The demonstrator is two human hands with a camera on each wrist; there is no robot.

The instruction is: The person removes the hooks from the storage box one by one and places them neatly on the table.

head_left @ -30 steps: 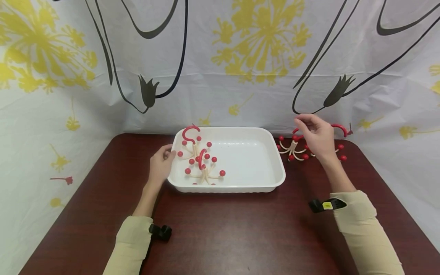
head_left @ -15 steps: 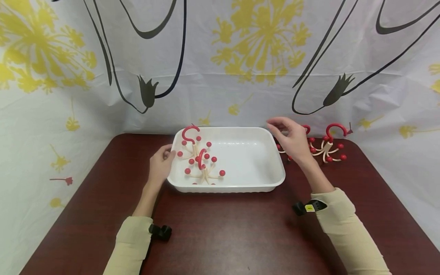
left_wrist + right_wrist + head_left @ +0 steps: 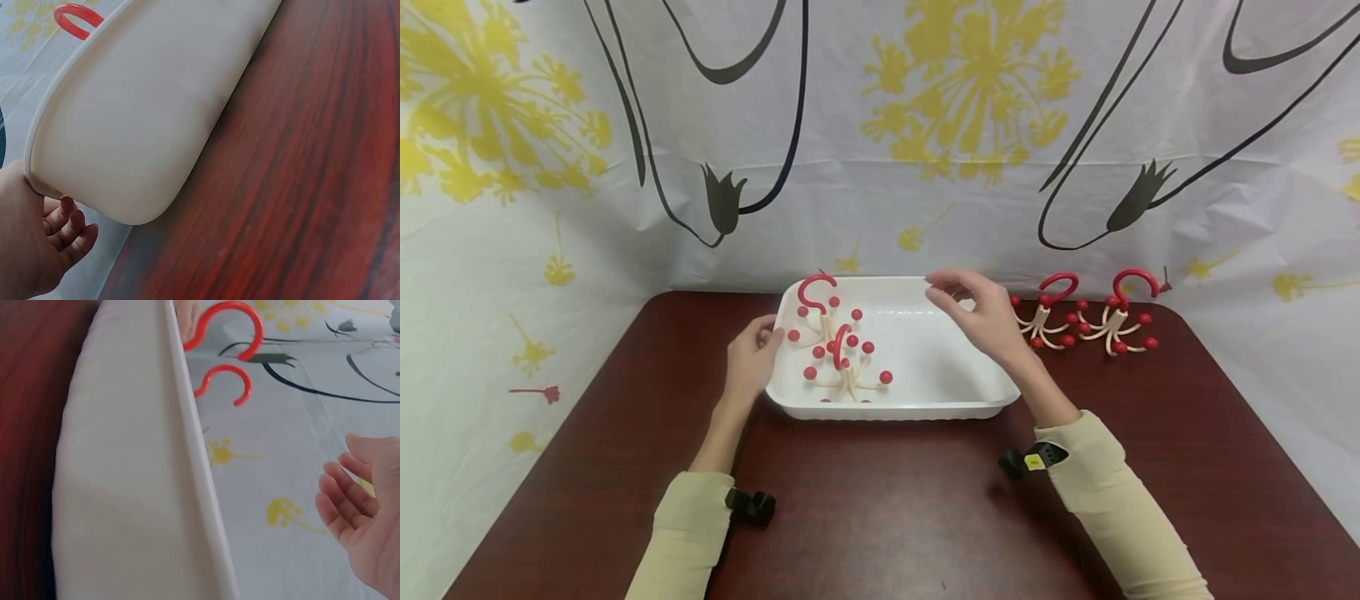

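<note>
Where tray [image 3: 917, 412] intervened: front hooked piece [image 3: 847, 382] was partly hidden
Left hand [image 3: 750, 358]: fingers clasped tray
Right hand [image 3: 981, 315]: fingers stood apart

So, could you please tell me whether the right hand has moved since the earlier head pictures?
Yes: the right hand has moved left, from beyond the white tray's right edge to over its right part.

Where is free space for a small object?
Free: right part of the white tray, below the right hand; the tabletop before the tray, between the sleeves. Crowded: the tray's left part (two red-hooked hangers) and the tabletop's far right corner (two more).
</note>
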